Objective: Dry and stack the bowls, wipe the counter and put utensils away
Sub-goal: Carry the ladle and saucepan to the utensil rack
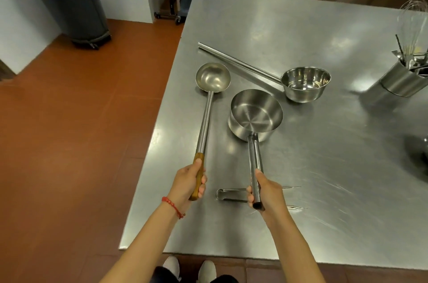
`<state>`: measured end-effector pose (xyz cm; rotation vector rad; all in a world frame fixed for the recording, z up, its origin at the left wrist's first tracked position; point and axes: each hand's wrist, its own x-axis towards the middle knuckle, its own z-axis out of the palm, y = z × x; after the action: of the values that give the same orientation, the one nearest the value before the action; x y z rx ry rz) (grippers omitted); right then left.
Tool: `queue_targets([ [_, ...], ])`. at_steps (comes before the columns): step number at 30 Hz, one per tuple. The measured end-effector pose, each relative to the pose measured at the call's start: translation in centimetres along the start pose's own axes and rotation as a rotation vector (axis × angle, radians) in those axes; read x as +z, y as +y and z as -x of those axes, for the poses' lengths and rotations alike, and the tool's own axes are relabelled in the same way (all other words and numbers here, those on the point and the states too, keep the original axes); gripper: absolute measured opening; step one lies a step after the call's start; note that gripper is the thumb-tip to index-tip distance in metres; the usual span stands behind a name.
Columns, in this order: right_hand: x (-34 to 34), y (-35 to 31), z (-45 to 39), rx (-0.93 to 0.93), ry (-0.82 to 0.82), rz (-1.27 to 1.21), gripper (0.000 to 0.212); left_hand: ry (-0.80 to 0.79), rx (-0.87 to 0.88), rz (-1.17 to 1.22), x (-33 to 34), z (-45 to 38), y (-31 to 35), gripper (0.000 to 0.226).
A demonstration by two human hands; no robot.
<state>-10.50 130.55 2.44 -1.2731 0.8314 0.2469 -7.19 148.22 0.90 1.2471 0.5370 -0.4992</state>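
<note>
Ladle (209, 106) with wooden grip held in left hand (188, 184), fingers wrapped round the handle, saucepan (254, 116) handle clasped in right hand (266, 192), both over steel counter (324, 167), second dipper (303, 84) beyond, tongs (231, 194) between the hands, utensil holder (401, 80) far right.

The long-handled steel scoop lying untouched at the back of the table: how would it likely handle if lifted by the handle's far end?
The long-handled scoop looks rigid, all steel, so it likely won't flex. With the bowl far from the handle's end, it would probably feel bowl-heavy and dip. The smooth tubular handle may be slippery and could twist in the grip.
</note>
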Motion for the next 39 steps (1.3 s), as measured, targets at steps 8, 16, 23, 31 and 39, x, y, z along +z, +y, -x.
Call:
queue_targets([
  [8, 4.2, -0.7, 1.8, -0.109, -0.105, 0.107, 0.029, 0.096, 0.041, 0.125, -4.2, 2.3, -0.5, 0.031],
  [16, 14.4, 1.5, 4.9, -0.115, -0.288, 0.210, 0.025, 0.259, 0.211, 0.188, -15.6, 6.0, 1.0, 0.030],
  [23, 27.7, 7.1, 8.9, -0.116, -0.466, 0.332, 0.029, 0.396, 0.273, 0.252, -29.4, 10.3, 1.9, 0.030],
  [31, 42.6, 14.7, 14.7, -0.100, -0.682, 0.542, 0.031, 0.617, 0.345, 0.397, -44.6, 16.3, 0.7, 0.030],
  [39, 56.2, 19.2, 19.9, -0.067, -0.934, 0.722, 0.033, 0.893, 0.411, 0.571, -54.7, 21.4, 1.2, 0.029],
])
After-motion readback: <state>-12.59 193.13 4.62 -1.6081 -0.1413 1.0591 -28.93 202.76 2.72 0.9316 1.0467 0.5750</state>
